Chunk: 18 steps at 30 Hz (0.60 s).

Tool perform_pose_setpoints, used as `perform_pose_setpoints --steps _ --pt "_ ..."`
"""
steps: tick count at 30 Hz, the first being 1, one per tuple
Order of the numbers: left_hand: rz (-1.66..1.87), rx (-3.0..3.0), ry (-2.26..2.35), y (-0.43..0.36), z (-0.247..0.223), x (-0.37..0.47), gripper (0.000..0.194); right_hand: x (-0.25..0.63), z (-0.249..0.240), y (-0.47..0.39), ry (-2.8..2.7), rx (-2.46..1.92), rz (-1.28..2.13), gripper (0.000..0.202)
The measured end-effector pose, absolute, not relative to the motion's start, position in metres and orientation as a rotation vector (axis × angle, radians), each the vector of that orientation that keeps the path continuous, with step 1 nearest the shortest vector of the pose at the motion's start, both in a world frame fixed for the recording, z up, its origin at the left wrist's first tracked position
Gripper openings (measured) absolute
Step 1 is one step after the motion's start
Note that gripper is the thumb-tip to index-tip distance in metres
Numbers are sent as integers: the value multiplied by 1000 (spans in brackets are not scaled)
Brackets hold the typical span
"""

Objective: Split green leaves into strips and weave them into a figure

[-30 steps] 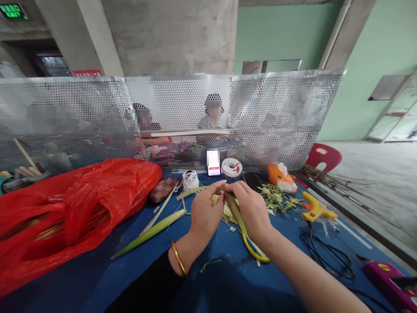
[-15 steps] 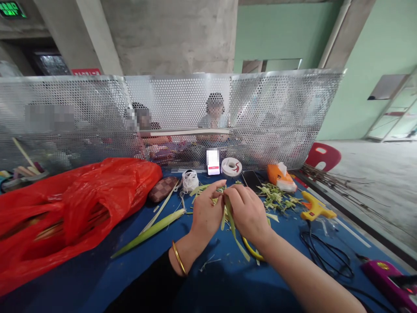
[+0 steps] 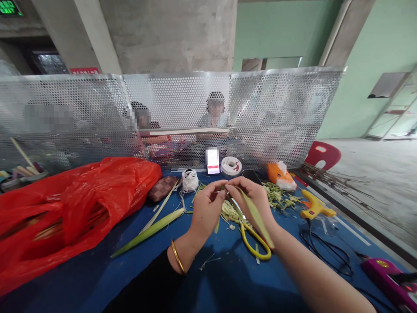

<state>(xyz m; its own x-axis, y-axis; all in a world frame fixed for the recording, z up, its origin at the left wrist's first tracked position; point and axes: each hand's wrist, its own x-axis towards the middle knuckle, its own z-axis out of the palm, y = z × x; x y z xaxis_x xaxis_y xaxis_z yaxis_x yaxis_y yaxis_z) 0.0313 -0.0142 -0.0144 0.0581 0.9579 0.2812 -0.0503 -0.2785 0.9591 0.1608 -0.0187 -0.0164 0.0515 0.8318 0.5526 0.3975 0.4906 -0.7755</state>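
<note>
Green leaf strip (image 3: 256,211), likely light, tearable, best end-held, trails toward five o'clock. Right hand (image 3: 262,201) pinches it; left hand (image 3: 206,209) curls, hold unclear.

The person's left hand (image 3: 207,213) and right hand (image 3: 262,203) pinch a green leaf strip (image 3: 256,215) above yellow-handled scissors (image 3: 242,231), between a red plastic bag (image 3: 109,182) and a yellow glue gun (image 3: 313,206).

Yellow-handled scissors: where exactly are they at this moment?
In the head view, the yellow-handled scissors are right of centre: handles below the right hand and left of its forearm, blades beside pale leaf scraps.
</note>
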Motion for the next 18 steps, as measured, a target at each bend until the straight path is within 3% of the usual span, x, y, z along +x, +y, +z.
perform_pose_setpoints --steps 4,11,15,18 --pt "1368 1320 1028 -15 -9 30 19 166 -8 -19 -1421 -1071 763 18" --pt "1290 1058 935 -12 -7 27 30 161 -7 -16 -1155 -1043 1066 24" --pt "1257 1006 934 -10 -8 27 47 155 -13 -15 -1040 -1018 1110 26" --pt "1317 950 968 -9 -10 29 55 150 -20 -16 -1114 -1046 954 23"
